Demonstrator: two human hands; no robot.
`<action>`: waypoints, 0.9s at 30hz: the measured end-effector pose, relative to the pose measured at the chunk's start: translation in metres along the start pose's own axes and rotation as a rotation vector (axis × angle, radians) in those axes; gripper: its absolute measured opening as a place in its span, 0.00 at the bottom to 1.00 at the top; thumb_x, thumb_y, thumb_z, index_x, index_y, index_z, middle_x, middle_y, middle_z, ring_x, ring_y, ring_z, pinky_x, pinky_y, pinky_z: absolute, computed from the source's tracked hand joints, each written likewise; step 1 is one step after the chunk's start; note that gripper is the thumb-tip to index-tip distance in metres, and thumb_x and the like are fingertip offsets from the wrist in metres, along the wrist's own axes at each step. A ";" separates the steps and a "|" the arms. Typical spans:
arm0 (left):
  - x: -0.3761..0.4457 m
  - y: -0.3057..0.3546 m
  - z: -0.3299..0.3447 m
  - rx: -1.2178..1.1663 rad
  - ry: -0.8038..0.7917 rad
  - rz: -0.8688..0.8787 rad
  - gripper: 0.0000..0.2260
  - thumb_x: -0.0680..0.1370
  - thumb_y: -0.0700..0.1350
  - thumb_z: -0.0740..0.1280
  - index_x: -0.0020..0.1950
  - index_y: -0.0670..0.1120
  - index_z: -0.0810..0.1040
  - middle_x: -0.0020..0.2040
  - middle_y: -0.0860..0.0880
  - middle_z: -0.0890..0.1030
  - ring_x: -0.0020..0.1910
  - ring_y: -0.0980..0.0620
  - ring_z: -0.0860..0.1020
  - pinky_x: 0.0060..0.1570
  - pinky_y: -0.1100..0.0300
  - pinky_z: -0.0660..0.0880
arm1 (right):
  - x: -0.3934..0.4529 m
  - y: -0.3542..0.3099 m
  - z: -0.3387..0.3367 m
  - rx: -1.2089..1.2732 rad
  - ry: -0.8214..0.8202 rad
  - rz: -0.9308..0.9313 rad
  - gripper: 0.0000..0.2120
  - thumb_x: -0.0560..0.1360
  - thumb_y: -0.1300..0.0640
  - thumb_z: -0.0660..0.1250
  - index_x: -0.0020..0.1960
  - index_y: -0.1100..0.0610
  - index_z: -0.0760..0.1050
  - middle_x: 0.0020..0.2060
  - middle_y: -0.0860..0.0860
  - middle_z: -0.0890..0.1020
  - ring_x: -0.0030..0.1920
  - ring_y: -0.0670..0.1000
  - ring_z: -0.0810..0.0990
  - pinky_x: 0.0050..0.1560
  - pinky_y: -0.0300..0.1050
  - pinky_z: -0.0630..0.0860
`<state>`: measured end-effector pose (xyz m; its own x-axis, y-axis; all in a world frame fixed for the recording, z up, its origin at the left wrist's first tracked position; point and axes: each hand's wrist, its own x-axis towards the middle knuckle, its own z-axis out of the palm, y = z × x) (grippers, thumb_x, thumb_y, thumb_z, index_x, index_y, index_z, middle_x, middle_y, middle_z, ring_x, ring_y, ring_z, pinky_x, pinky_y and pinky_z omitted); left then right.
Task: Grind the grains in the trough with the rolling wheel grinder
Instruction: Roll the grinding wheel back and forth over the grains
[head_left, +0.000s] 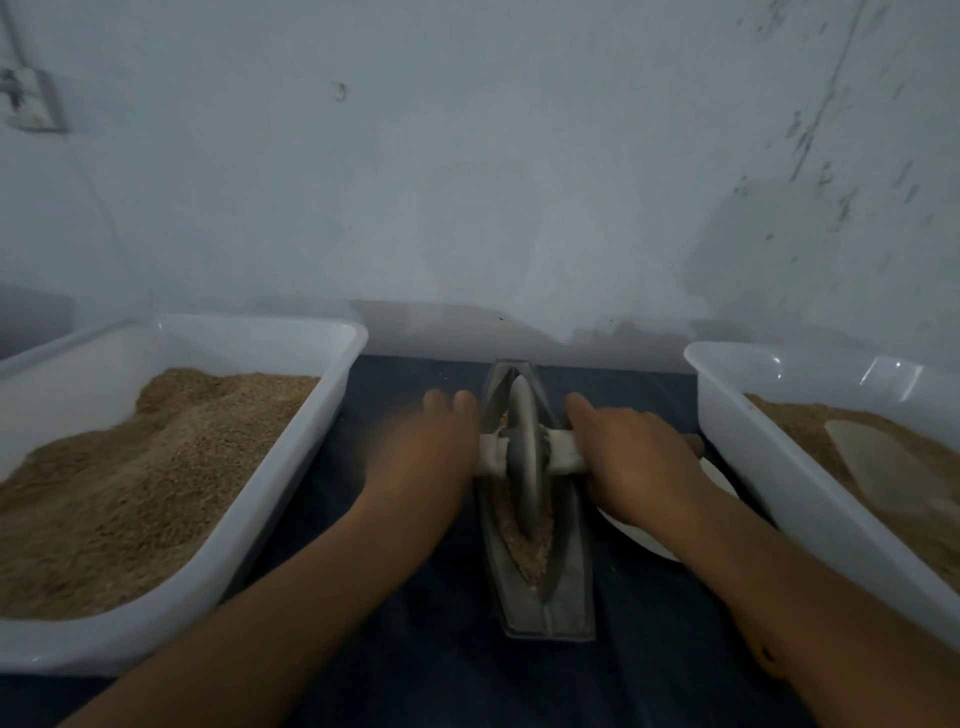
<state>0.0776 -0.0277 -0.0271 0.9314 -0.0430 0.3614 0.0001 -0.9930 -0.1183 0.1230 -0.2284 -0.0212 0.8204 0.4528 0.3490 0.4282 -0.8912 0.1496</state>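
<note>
A narrow grey metal trough (563, 597) lies lengthwise on the dark cloth, with brown crushed grains (524, 540) along its groove. The metal grinding wheel (524, 447) stands upright in the groove, near the far half. A cloth-wrapped axle handle (563, 452) sticks out on both sides of the wheel. My left hand (421, 452) presses on the left end with fingers stretched forward; it is blurred. My right hand (634, 457) lies over the right end, fingers also extended. Both handle ends are hidden under my palms.
A white plastic tray (332, 374) heaped with brown grain stands to the left. Another white tray (727, 415) to the right holds grain and a pale scoop (872, 457). A white plate (722, 478) lies under my right wrist. A dark blue cloth (415, 649) covers the surface; a wall stands close behind.
</note>
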 end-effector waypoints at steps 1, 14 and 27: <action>0.006 0.000 0.002 0.014 0.006 -0.007 0.18 0.75 0.41 0.69 0.58 0.46 0.62 0.56 0.45 0.71 0.41 0.48 0.76 0.41 0.56 0.65 | 0.008 0.002 0.002 0.008 -0.020 0.012 0.18 0.73 0.57 0.70 0.50 0.50 0.60 0.40 0.48 0.76 0.36 0.52 0.71 0.31 0.45 0.59; 0.068 -0.011 0.022 -0.028 -0.014 -0.016 0.15 0.77 0.40 0.67 0.61 0.45 0.66 0.58 0.44 0.74 0.52 0.43 0.78 0.43 0.54 0.66 | 0.076 0.021 0.014 0.030 -0.167 0.011 0.28 0.70 0.53 0.74 0.66 0.51 0.66 0.55 0.55 0.80 0.52 0.58 0.79 0.41 0.47 0.71; 0.014 0.006 0.008 0.029 0.096 0.066 0.20 0.75 0.43 0.69 0.60 0.47 0.63 0.56 0.46 0.71 0.53 0.46 0.75 0.53 0.52 0.70 | -0.008 0.000 0.011 -0.027 0.083 0.033 0.14 0.76 0.52 0.67 0.55 0.51 0.63 0.45 0.48 0.79 0.41 0.52 0.79 0.29 0.43 0.56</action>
<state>0.0933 -0.0332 -0.0306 0.8906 -0.1200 0.4387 -0.0485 -0.9841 -0.1706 0.1203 -0.2315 -0.0339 0.7992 0.4204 0.4297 0.3900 -0.9065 0.1615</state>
